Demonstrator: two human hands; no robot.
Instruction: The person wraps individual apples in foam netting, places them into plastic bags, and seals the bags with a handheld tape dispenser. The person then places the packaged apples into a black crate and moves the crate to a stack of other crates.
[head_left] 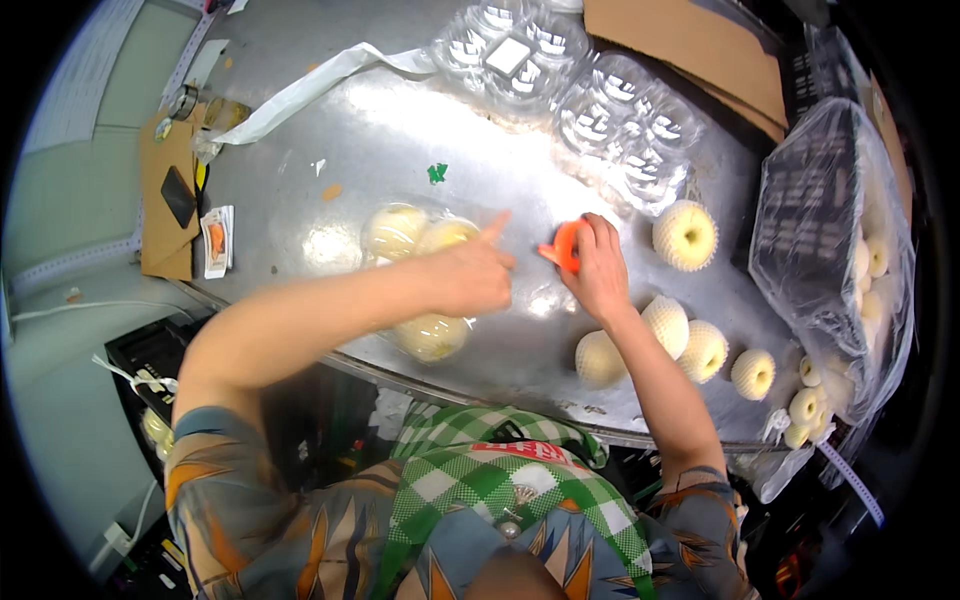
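Note:
A clear plastic clamshell (385,262) with several pale yellow fruits in it lies on the metal table. My left hand (468,278) is over its right side, one finger stretched out and apart from the rest; I see nothing held there. To its right, my right hand (600,268) grips a small orange, rounded thing (567,246) with a pointed tab on its left; its exact kind is unclear. Beyond the right hand sits a pale yellow fruit in a white foam net (686,236). Several more netted fruits (703,351) lie around my right forearm.
Empty clear clamshells (625,120) stand at the back of the metal table (300,200), near a cardboard sheet (690,55). At the right is a plastic-lined crate (810,200) with fruits. A white strip (310,88), a green scrap (437,173) and cardboard (165,215) lie farther left.

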